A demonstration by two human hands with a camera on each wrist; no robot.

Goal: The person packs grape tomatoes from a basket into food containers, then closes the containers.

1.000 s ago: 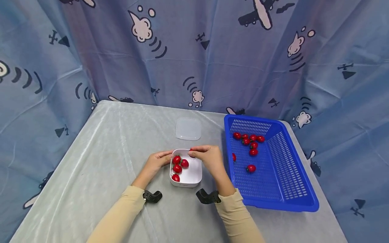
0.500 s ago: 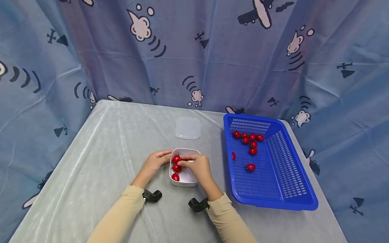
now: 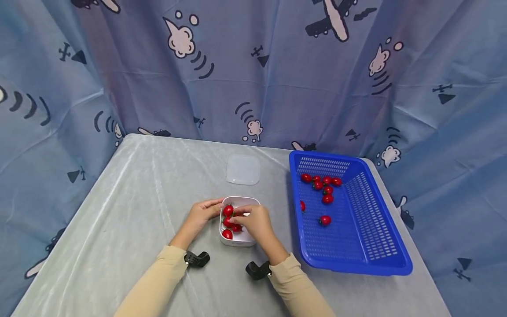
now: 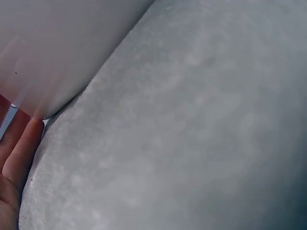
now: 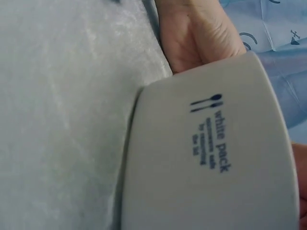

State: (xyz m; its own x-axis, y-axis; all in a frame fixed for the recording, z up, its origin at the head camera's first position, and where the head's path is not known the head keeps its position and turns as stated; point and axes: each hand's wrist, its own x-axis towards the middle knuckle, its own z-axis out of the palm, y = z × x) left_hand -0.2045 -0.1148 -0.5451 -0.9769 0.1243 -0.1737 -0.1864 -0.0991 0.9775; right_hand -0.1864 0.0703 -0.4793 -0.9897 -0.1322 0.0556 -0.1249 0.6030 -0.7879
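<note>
My left hand (image 3: 200, 216) holds the left side of a white plastic food container (image 3: 246, 243), thumb at the rim. In the left wrist view its fingers (image 4: 21, 153) lie along the outer wall. Several red cherry tomatoes (image 3: 228, 210) with green stems lie in the container's left part. My right hand (image 3: 255, 222) reaches down into the container from the right, thumb and fingertips pinching a cherry tomato (image 3: 238, 215) they partly cover. The container's printed side (image 5: 211, 139) fills much of the right wrist view, with my left palm behind it.
A blue perforated basket (image 3: 358, 266) stands to the right, holding several cherry tomatoes (image 3: 327, 199). Behind the container lies a clear flat lid (image 3: 243, 170). Light grey cloth (image 3: 158, 176) covers the table, and a patterned blue curtain (image 3: 222, 88) hangs around its far sides.
My right hand has moved left from the container's back right rim to the tomatoes inside. Another tomato now shows below its thumb. The left hand has stayed at the container's side.
</note>
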